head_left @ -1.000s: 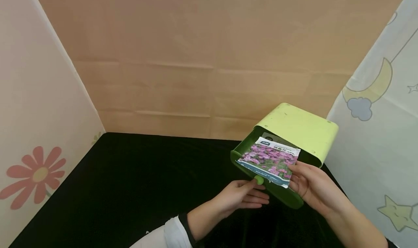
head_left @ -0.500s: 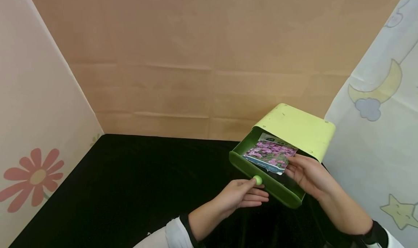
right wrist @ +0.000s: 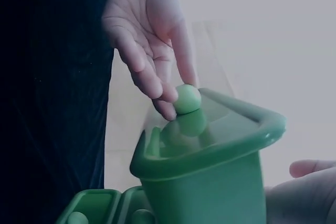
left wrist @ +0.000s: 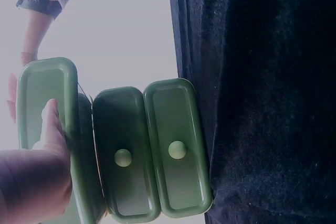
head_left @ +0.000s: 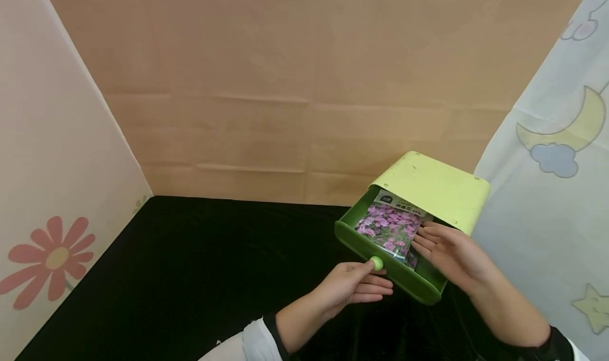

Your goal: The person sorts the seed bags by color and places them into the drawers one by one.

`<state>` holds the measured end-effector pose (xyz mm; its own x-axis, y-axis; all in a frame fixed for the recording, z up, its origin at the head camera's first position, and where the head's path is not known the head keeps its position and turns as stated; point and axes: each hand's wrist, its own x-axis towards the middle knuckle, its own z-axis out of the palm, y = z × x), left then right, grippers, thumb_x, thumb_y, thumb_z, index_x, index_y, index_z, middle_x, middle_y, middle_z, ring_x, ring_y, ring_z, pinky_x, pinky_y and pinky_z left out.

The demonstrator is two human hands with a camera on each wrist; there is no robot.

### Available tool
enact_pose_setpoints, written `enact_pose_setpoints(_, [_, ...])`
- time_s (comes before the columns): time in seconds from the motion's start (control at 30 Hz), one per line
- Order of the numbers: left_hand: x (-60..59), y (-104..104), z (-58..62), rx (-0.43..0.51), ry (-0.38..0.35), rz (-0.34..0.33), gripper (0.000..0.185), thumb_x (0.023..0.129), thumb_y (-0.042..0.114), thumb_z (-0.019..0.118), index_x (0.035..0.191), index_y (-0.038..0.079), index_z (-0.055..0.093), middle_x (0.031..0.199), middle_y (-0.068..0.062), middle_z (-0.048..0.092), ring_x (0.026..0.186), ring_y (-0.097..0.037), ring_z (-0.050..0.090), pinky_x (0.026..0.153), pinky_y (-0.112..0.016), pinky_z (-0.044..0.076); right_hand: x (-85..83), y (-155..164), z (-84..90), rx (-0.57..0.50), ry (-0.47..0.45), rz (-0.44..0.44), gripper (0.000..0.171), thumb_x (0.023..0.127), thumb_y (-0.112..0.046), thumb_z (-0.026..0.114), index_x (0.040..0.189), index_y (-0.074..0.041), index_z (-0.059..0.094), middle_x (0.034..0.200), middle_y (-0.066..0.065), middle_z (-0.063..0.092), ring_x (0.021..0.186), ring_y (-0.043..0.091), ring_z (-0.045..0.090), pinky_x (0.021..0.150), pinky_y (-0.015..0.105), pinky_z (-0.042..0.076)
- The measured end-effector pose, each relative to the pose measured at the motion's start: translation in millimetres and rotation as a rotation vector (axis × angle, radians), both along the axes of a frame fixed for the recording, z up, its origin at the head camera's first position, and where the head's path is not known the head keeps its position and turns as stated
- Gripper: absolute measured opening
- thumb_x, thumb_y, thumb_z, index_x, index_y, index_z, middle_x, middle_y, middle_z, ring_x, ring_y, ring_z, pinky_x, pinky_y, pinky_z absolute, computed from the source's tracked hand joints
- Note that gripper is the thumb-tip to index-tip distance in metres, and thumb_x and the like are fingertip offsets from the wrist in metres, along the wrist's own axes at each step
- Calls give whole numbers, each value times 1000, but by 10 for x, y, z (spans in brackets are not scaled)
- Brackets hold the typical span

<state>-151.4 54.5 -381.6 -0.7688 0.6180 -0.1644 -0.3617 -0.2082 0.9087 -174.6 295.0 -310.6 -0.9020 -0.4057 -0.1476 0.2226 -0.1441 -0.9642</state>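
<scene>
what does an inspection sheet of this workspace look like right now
surface: black cloth table.
job's things: green drawer unit; top drawer pulled out, flower seed packet lying inside; two lower drawers closed.
clutter: nothing seen.
grips: left hand fingertips on the drawer knob; right hand with straight fingers on the packet.
cables: nothing seen.
surroundings: brown paper backdrop, flower-print panel on the left, moon-and-star curtain on the right.
</scene>
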Motion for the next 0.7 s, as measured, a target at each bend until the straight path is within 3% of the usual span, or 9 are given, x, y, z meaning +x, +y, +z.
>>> enact_pose_setpoints(0.17, [-11, 13, -14, 5, 2, 0, 48, 101, 39, 47, 123, -2, 60, 115, -20, 68, 108, -28, 67, 93, -37, 54, 62, -12, 49, 61, 49, -8, 73, 105, -13, 28, 142, 1, -33, 152, 23, -32, 142, 43, -22, 118, 43, 1])
enact_pose_setpoints(0.27, [-11, 10, -18, 1, 6, -2, 48, 101, 39, 47, 123, -2, 60, 115, -20, 69, 108, -27, 67, 94, -38, 54, 105, -22, 83, 103, 125, 30, 71, 106, -13, 31, 145, 2, -27, 154, 23, -29, 143, 43, -18, 118, 30, 16])
enact_pose_setpoints(0.4, [-17, 2, -1, -3, 10, -7, 47, 101, 38, 47, 123, -2, 61, 115, -20, 69, 108, -27, 67, 92, -36, 55, 121, -16, 127, 86, 305, 115, 63, 107, -11, 26, 147, 6, -19, 159, 24, -11, 149, 18, 16, 107, 15, 35])
enact_pose_setpoints(0.5, [-24, -5, 18, -10, 18, -10, 47, 102, 37, 47, 124, -3, 60, 115, -21, 68, 108, -28, 67, 93, -37, 54, 88, -8, 182, 72, 434, 124, 58, 107, -10, 23, 149, 6, -14, 161, 18, 11, 134, -3, 41, 104, 13, 38])
enact_pose_setpoints(0.6, [-25, -16, 30, -26, 26, -13, 47, 102, 36, 46, 124, -3, 60, 115, -21, 68, 108, -29, 67, 95, -39, 53, 31, 14, 279, 150, 537, 57, 57, 107, -12, 25, 153, 1, -8, 162, 11, 15, 135, -7, 38, 106, 10, 36])
enact_pose_setpoints(0.67, [-26, -21, 35, -36, 30, -16, 47, 102, 36, 46, 124, -4, 60, 115, -22, 68, 108, -29, 67, 94, -39, 53, -11, 37, 360, 310, 605, -27, 57, 108, -17, 27, 155, -4, -2, 163, 15, 7, 140, -4, 29, 105, 5, 31])
enact_pose_setpoints(0.7, [-27, -22, 34, -38, 31, -16, 47, 102, 35, 46, 124, -4, 60, 115, -22, 68, 108, -29, 67, 95, -39, 53, -33, 51, 409, 403, 613, -70, 58, 108, -21, 28, 156, -7, 0, 163, 16, 4, 145, 4, 23, 112, 11, 28])
